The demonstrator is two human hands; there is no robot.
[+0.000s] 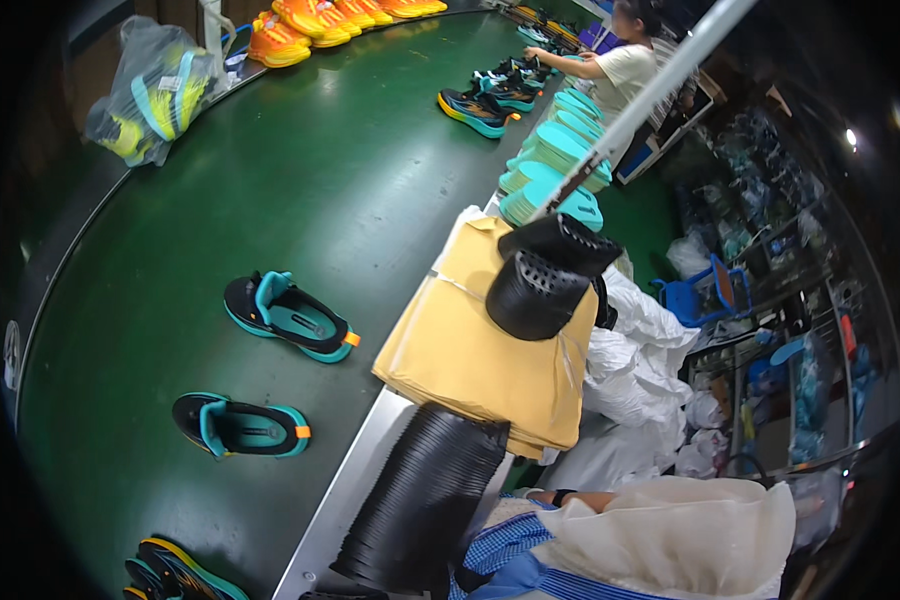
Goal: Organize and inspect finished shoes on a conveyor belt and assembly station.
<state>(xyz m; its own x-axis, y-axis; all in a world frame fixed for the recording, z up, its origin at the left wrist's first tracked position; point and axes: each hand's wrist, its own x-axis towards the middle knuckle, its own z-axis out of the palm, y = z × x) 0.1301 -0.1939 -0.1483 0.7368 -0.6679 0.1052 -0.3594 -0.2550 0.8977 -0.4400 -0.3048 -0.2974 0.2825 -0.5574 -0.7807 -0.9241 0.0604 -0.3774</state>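
A pale loose sleeve (680, 530) comes in at the lower right, and out of it shows the forearm and wrist of my right hand (541, 495), with a dark band. Its fingers are hidden. My left hand is out of view. Closest to the right hand are a long nested stack of black ribbed plastic pieces (420, 500) and a thick pile of yellowish paper sheets (480, 350). Black perforated curved plastic pieces (540, 295) lie on the pile. Two black-and-teal shoes (292, 318) with orange heel tabs sit on the green belt (170, 270), left of the pile.
More dark shoes (180, 570) lie lower left and farther up the belt. Teal insoles (555, 150) are stacked along the edge beneath a slanting metal pole (650, 85). Orange shoes (315, 25) and a bagged bundle (160, 95) line the far side. A co-worker (625, 70) stands beyond.
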